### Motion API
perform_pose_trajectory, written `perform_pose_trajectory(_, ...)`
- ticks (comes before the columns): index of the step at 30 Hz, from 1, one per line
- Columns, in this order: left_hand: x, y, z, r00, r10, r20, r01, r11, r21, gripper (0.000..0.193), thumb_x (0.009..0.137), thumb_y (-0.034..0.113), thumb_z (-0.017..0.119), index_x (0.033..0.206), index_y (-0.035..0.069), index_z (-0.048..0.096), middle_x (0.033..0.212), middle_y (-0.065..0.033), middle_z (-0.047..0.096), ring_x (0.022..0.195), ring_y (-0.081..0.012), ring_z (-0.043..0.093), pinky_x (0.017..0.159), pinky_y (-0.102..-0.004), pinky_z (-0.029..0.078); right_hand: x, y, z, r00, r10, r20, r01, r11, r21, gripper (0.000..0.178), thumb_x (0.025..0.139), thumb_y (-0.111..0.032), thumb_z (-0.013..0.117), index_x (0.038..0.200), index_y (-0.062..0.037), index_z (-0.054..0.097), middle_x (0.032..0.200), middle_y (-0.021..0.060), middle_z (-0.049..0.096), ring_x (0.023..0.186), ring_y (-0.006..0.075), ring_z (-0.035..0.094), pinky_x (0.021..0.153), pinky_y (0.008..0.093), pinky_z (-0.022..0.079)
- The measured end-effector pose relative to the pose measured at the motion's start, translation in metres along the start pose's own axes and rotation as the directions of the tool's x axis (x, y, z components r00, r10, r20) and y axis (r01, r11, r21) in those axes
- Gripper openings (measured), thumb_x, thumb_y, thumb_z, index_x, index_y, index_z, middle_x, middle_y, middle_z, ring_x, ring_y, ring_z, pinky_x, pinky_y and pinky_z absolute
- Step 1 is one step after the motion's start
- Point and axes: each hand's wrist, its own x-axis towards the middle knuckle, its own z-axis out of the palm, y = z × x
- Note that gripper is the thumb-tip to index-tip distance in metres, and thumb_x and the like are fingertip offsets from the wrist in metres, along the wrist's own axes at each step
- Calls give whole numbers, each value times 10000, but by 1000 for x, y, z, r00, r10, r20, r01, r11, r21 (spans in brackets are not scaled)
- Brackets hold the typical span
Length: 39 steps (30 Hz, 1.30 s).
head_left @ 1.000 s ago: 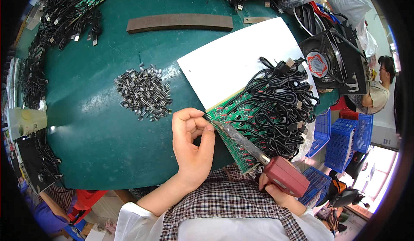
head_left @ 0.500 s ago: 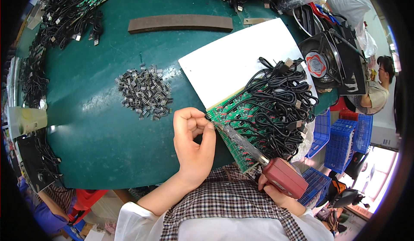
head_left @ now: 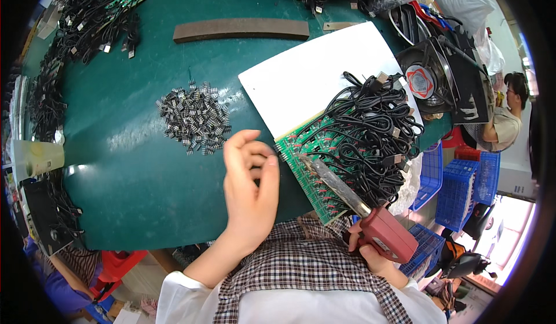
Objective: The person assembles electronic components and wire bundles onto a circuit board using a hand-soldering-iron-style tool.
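Observation:
My right hand (head_left: 375, 260) grips the dark red handle of a gun-shaped soldering iron (head_left: 389, 235). The iron's tip reaches over a green circuit board panel (head_left: 315, 193), a little in from its left edge. Bundled black USB cables (head_left: 376, 144) lie across the panel's right part. Just left of the panel, my left hand (head_left: 249, 190) is raised with loosely curled fingers; the thumb is apart from the index finger and nothing shows between them. Beyond that hand, a heap of small metal-pinned connectors (head_left: 194, 118) rests on the green table (head_left: 139, 196).
A white board (head_left: 315, 75) lies under the panel's far side. Behind it sits a brown bar (head_left: 240, 30). A fan (head_left: 423, 83) stands at the right; more cable bundles (head_left: 87, 25) lie far left. Blue crates (head_left: 457, 188) and another person (head_left: 504, 118) are off to the right.
My left hand has moved left off the panel's edge, and its fingers have loosened. The iron's tip has shifted right, away from the panel's left edge.

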Motion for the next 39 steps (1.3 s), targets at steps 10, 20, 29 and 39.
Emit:
perform_pose_trajectory(10,-33,19,-52,835,-9,550,-437,597,673,275,626,84,693,861,46,556,811,-87,504,739,-266,505,636,-349,425,-1,8,8,992,-40,-119,34,998,-56,523,651,-186,732,1084,39,542,839,88,634,667,192,627,595,261,488)
perform_pose_trajectory(20,-31,8,-53,852,70,519,-440,631,639,130,663,27,660,755,53,572,753,-69,533,688,-246,541,597,-322,437,4,6,7,982,-171,-79,151,966,-210,554,617,-199,746,1087,18,547,889,89,631,684,199,622,603,279,488)
perform_pose_trajectory(29,-19,8,-35,944,-223,242,228,974,8,90,768,-65,604,857,-52,597,821,-92,623,762,-135,616,695,-236,510,-13,31,-4,988,-144,-61,118,942,-313,649,636,-318,762,1121,33,511,867,96,630,756,231,635,673,302,495)
perform_pose_trajectory(39,-2,1,-5,971,-157,181,190,965,-180,329,788,-107,500,1071,11,378,774,-69,562,708,-105,563,665,-215,480,-13,28,-3,989,-118,-86,92,962,-259,564,607,-212,764,1079,7,547,854,91,631,722,224,627,677,306,494)
